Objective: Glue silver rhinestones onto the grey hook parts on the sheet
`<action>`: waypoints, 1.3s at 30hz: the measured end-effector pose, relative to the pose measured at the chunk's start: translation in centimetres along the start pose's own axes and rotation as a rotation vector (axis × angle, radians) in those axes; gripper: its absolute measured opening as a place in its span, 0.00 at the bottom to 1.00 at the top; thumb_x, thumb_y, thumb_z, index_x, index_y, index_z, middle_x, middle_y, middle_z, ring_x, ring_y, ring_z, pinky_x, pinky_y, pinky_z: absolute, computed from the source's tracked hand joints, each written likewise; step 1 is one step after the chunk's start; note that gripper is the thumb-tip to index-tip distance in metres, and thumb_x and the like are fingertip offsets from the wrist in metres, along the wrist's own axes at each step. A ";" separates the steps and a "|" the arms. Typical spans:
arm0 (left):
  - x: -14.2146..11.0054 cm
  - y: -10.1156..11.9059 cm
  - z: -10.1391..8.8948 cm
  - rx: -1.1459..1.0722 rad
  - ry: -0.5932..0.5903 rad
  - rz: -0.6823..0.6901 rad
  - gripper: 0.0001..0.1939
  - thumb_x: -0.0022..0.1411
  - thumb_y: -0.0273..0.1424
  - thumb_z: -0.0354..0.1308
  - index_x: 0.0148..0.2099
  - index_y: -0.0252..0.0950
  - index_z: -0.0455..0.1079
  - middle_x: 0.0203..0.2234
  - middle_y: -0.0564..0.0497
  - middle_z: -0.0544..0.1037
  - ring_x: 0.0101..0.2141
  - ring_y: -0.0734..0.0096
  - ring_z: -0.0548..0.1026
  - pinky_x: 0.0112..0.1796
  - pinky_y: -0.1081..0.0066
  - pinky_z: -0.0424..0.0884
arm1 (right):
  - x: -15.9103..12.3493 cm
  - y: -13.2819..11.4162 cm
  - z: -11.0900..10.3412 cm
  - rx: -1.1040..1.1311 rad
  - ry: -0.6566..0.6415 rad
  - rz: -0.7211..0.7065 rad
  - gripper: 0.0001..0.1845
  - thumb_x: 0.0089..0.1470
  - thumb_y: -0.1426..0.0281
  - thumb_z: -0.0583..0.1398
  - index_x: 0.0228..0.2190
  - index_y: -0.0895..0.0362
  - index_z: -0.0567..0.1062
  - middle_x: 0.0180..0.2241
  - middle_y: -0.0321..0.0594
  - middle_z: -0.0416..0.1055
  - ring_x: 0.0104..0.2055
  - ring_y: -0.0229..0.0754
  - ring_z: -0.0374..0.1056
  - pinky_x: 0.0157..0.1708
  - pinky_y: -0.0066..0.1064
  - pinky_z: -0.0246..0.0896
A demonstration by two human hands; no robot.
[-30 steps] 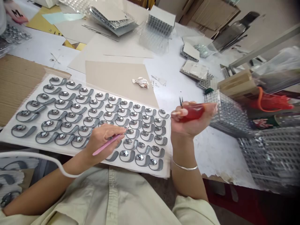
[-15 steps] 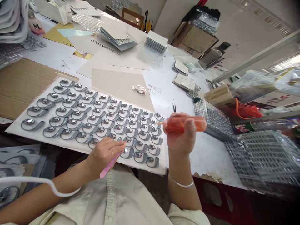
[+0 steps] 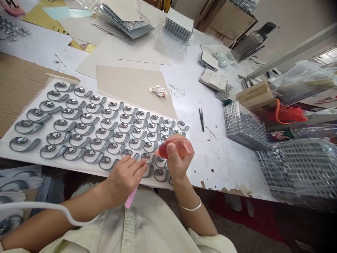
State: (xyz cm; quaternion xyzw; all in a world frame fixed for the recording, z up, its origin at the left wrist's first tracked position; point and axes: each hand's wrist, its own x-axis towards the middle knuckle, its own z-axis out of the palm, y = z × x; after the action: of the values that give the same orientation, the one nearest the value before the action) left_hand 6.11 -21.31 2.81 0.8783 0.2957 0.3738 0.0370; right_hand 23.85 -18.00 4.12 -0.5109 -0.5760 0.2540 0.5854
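A white board point(image 3: 10, 154) in front of me carries several rows of grey curved pieces point(image 3: 79, 128), each with a shiny stone at its round end. My left hand point(image 3: 126, 177) is closed round a pink stick point(image 3: 131, 200), its fingertips on the board's near row. My right hand point(image 3: 177, 162) grips a small red-orange squeeze bottle point(image 3: 177, 147) whose nozzle points left and down, close to the left fingertips and a grey piece point(image 3: 146, 156). A thin bangle point(image 3: 190, 207) circles my right wrist.
Black tweezers point(image 3: 201, 118) lie on the white table point(image 3: 218, 154) right of the board. Clear studded trays point(image 3: 300, 168) crowd the right side. A crumpled tissue point(image 3: 158, 91) rests on grey card point(image 3: 131, 86). Brown cardboard point(image 3: 13, 80) lies at left; boxes and card sheets fill the back.
My right hand has come down and left with the bottle, from above the table beside the board to the board's near edge next to my left hand. The left hand stayed put.
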 end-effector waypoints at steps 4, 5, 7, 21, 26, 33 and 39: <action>0.5 0.4 -0.2 0.070 -0.045 0.051 0.08 0.63 0.17 0.50 0.38 0.21 0.71 0.33 0.33 0.79 0.27 0.62 0.75 0.25 0.64 0.69 | -0.1 0.3 0.5 -0.011 -0.040 -0.012 0.11 0.51 0.61 0.63 0.28 0.56 0.72 0.25 0.35 0.67 0.24 0.36 0.65 0.23 0.29 0.61; 0.5 0.5 -0.1 0.086 -0.053 0.057 0.08 0.62 0.16 0.50 0.38 0.21 0.71 0.32 0.33 0.79 0.27 0.62 0.75 0.24 0.64 0.69 | -0.1 0.3 0.6 -0.012 -0.048 -0.017 0.10 0.51 0.61 0.63 0.28 0.56 0.72 0.25 0.35 0.67 0.25 0.36 0.65 0.24 0.29 0.62; 0.6 0.7 0.0 0.117 -0.059 0.062 0.07 0.62 0.16 0.51 0.37 0.21 0.71 0.31 0.34 0.79 0.26 0.62 0.75 0.23 0.65 0.68 | -0.2 0.3 0.8 -0.025 -0.057 -0.025 0.09 0.51 0.63 0.63 0.28 0.56 0.72 0.26 0.35 0.68 0.25 0.36 0.66 0.25 0.30 0.63; 0.3 0.7 0.4 0.142 -0.052 0.065 0.06 0.60 0.16 0.54 0.35 0.22 0.72 0.31 0.35 0.79 0.25 0.64 0.73 0.23 0.65 0.66 | -0.3 0.5 1.0 -0.068 -0.076 -0.042 0.11 0.51 0.63 0.63 0.24 0.55 0.69 0.24 0.35 0.67 0.24 0.38 0.66 0.25 0.33 0.63; 0.3 0.6 0.2 0.128 -0.071 0.064 0.08 0.62 0.16 0.51 0.37 0.23 0.72 0.33 0.35 0.79 0.26 0.63 0.74 0.24 0.65 0.66 | -0.3 0.6 1.0 -0.076 -0.064 -0.045 0.11 0.51 0.63 0.63 0.24 0.55 0.70 0.24 0.36 0.67 0.24 0.39 0.66 0.25 0.34 0.64; 0.4 0.7 0.1 0.124 -0.051 0.056 0.07 0.62 0.17 0.52 0.36 0.22 0.72 0.32 0.35 0.79 0.26 0.63 0.75 0.23 0.66 0.67 | -0.3 0.8 1.0 -0.086 -0.073 -0.071 0.11 0.52 0.64 0.62 0.23 0.55 0.69 0.24 0.36 0.66 0.25 0.38 0.65 0.26 0.34 0.63; 0.5 0.7 0.1 0.127 -0.064 0.059 0.08 0.63 0.17 0.51 0.36 0.23 0.72 0.32 0.35 0.80 0.26 0.64 0.75 0.23 0.66 0.68 | -0.1 0.7 1.1 -0.094 -0.041 -0.150 0.08 0.52 0.68 0.62 0.24 0.55 0.70 0.23 0.35 0.67 0.26 0.38 0.64 0.26 0.32 0.62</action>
State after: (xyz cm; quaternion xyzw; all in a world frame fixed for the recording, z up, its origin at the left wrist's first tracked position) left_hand 6.76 -21.57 3.23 0.8987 0.2916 0.3270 -0.0204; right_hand 23.01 -17.55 3.27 -0.4879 -0.6359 0.1923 0.5662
